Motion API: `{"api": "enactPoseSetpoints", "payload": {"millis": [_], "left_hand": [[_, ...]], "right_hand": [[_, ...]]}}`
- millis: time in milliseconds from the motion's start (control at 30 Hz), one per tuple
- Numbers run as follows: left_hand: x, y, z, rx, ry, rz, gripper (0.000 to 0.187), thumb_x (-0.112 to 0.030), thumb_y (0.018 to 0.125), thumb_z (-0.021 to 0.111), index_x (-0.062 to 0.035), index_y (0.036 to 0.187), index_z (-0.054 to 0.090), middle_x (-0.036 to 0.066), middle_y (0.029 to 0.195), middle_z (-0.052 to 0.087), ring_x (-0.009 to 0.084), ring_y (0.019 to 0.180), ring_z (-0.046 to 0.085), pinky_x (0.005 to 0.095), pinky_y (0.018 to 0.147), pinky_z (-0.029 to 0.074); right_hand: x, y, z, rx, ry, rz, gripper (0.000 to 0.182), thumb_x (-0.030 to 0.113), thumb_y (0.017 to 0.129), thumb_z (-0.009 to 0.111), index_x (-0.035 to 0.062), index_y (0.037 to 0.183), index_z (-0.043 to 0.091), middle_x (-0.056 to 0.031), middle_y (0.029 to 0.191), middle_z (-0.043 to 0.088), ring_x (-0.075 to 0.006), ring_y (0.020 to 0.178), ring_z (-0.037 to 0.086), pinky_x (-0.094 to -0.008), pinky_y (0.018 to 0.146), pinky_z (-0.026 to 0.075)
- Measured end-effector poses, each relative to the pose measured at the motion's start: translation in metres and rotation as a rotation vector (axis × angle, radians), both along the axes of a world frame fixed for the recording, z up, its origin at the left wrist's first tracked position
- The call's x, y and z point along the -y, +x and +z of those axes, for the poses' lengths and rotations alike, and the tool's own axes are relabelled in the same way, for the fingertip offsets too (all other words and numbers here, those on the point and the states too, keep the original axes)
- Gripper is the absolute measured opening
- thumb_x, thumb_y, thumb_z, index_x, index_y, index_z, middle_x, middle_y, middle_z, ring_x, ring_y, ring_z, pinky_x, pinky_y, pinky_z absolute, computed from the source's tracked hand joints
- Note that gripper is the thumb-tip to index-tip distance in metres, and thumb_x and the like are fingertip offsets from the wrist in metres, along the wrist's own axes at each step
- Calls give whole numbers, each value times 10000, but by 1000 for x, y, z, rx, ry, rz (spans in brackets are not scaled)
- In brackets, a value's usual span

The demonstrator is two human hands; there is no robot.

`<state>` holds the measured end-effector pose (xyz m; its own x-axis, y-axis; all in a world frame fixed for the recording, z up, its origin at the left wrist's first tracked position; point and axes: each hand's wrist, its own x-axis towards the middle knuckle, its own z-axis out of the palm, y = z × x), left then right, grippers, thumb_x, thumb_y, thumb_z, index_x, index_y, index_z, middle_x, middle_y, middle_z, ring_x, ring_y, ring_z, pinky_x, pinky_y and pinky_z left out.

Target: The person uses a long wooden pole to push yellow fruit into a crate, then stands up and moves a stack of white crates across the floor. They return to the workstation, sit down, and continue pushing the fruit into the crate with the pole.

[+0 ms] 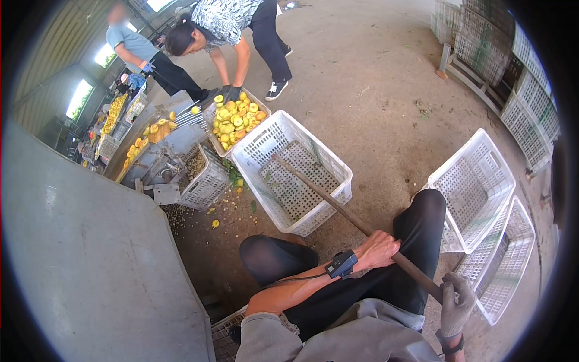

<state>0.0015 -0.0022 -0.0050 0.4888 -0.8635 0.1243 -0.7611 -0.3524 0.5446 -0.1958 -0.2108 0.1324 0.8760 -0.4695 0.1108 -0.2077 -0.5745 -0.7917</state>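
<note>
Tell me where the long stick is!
In the head view, the stick slants across the middle, from over the white crate beside the yellow fruit down to the left hand and right hand.

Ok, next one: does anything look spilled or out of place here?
Yes, something looks spilled: yellow fruit pieces and small pale bits lie on the floor beside a white crate, not inside it. Also odd: the right hand is gloved and the left hand bare, though both hold the pole.
</note>
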Motion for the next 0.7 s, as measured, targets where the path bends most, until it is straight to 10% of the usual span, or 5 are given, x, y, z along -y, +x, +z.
{"api": "enactPoseSetpoints", "payload": {"millis": [700], "left_hand": [[0, 0, 3, -6, 14, -1, 305, -239, 771, 811, 4, 790, 628, 227, 697, 664, 453, 713, 672, 527, 635, 518]], "right_hand": [[-1, 0, -2, 19, 1, -7, 210, -75, 815, 683, -5, 1004, 743, -135, 900, 721, -249, 797, 715, -363, 750, 552]]}}
